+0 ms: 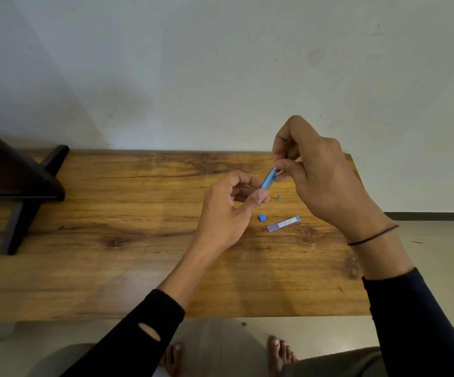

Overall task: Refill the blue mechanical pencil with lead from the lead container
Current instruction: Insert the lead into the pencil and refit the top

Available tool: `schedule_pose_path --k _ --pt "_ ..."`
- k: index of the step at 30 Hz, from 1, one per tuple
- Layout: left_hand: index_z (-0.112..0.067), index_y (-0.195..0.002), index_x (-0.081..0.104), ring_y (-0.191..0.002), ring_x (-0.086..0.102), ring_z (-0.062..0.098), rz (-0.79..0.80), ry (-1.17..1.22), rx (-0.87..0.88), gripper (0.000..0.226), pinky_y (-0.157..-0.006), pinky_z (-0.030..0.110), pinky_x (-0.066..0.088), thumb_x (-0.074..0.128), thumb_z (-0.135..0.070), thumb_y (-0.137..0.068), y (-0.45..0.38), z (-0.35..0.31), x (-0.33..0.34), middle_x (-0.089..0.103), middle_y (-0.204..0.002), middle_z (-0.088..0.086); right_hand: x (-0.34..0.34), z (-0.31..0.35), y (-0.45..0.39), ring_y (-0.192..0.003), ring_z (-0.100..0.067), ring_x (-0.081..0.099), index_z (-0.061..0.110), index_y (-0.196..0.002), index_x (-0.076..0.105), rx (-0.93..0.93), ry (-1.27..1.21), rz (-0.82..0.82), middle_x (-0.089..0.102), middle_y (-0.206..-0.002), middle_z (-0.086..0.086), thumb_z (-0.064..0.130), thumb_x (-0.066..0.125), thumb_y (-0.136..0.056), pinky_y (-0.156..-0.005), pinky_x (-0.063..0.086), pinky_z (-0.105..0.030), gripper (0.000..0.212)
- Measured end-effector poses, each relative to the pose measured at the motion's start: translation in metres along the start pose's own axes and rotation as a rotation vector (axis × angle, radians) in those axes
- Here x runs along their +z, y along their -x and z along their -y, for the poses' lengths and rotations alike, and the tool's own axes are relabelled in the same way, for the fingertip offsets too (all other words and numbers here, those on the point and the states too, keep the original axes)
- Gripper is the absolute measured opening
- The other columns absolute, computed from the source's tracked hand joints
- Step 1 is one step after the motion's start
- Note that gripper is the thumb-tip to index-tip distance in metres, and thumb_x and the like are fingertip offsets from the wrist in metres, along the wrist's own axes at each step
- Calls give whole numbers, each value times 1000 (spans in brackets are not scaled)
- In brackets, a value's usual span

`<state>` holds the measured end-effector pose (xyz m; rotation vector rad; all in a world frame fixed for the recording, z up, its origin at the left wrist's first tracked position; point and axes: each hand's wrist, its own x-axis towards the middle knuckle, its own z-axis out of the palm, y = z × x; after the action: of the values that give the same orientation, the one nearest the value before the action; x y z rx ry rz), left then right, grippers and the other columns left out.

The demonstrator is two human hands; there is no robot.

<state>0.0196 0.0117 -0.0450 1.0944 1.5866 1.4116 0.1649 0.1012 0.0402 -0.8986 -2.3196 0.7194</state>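
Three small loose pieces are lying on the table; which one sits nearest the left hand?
The blue cap, just beside the left hand. The lead container lies farther right; the tiny grey piece is nearer the right hand.

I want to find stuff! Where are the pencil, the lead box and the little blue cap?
Pencil [269, 178], head view, blue barrel between the hands.
Lead box [283, 224], head view, its middle.
Blue cap [261, 217], head view, its top.

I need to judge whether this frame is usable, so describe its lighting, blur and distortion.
Head view: soft, dim, even light, no glare on the wooden table; wide-angle lens bows the table edges; the blue mechanical pencil, pinched between left hand and right hand, looks slightly soft; print on the lead container is unreadable.
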Motion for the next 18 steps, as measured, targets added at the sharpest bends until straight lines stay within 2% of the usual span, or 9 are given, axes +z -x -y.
schedule_pose_path --k 6,10,13,15,18 --pt "-15 -102 72 -88 81 13 -23 -33 40 11 -82 31 65 80 -16 -95 -1 1 -2 83 -89 2 4 1 -1 -84 -19 71 19 -104 53 50 -73 -6 63 -96 -9 -10 61 -97 -67 61 -20 31" --pt "-13 -102 72 -87 81 14 -51 -42 61 11 -80 29 64 81 -15 -95 -2 3 -2 83 -91 3 6 -3 0 -83 -18 73 15 -108 55 135 -175 -23 65 -92 -6 -4 67 -96 -71 66 -35 26" --pt "-14 -100 71 -85 77 10 -59 -137 92 10 -71 17 57 81 -16 -95 -2 2 -2 81 -91 -3 5 -6 0 -82 -18 75 15 -110 55 169 -195 -12 67 -92 -7 -3 69 -96 -72 67 -37 27" --pt "-18 -98 71 -85 78 12 -78 -112 92 10 -75 23 60 81 -17 -95 -3 2 -2 82 -91 -3 4 -7 0 -82 -20 77 13 -114 56 204 -308 -27 70 -91 -8 -2 72 -95 -74 67 -35 29" --pt "-24 -98 70 -90 81 22 -124 4 80 12 -86 47 66 80 -19 -95 -6 2 -5 83 -91 1 6 -18 1 -87 -23 76 10 -118 60 289 -451 -125 71 -92 -11 -1 75 -94 -73 67 -33 31"
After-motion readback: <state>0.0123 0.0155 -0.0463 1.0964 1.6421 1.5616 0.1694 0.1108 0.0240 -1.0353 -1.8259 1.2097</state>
